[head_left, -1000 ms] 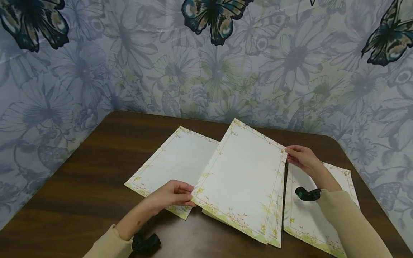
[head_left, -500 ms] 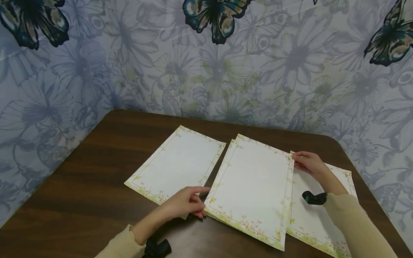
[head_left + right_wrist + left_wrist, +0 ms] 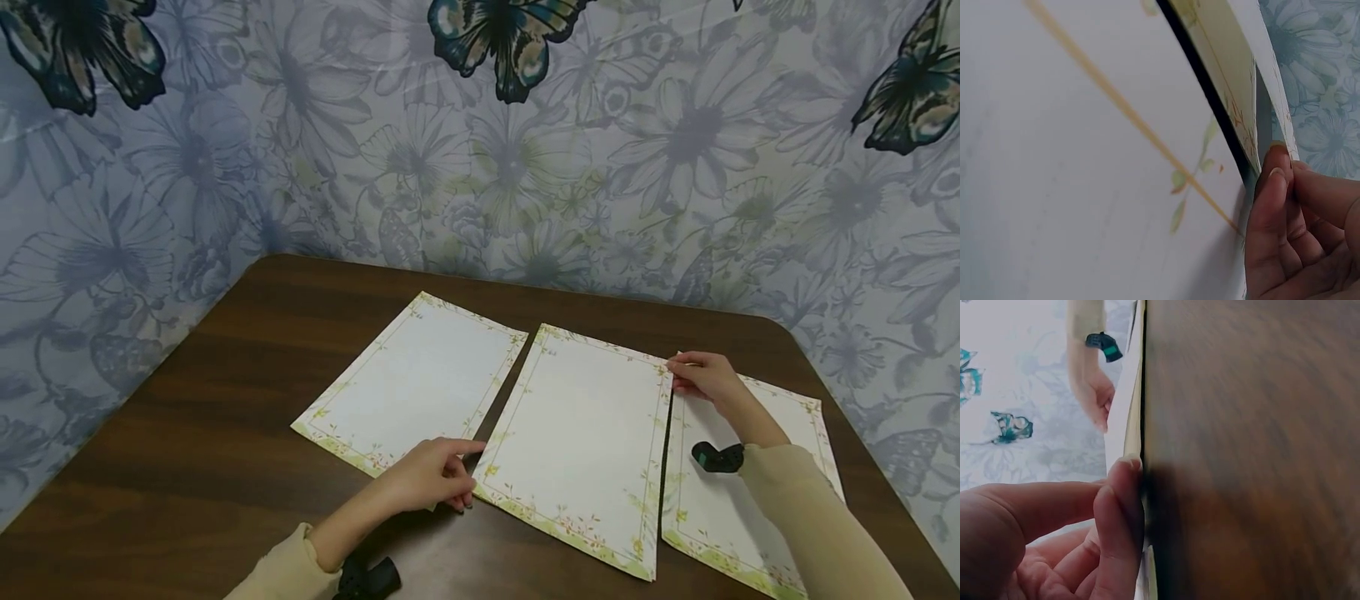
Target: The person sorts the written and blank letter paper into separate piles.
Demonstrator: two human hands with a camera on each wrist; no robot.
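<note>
Between my two hands is a small stack of white stationery paper sheets (image 3: 573, 442) with a yellow-green floral border. My left hand (image 3: 423, 477) is at its lower left corner, thumb and fingertips pinching the edge in the left wrist view. At the upper right corner, my right hand (image 3: 712, 383) pinches the paper, with its fingers (image 3: 1269, 219) behind the edge and thumb in front. The sheets' edges lie nearly flush, slightly apart in the wrist views. How far the stack is off the table cannot be told.
A matching bordered sheet (image 3: 420, 375) lies on the left, partly under my left hand. Another sheet (image 3: 720, 517) lies on the right beneath my right forearm. All are on a dark wooden table (image 3: 187, 442), with a flower-and-butterfly patterned wall covering (image 3: 450, 167) behind.
The stack has come down toward the table, and its upper sheet, offset before, now lines up with the one beneath. My left hand has shifted right and slightly nearer.
</note>
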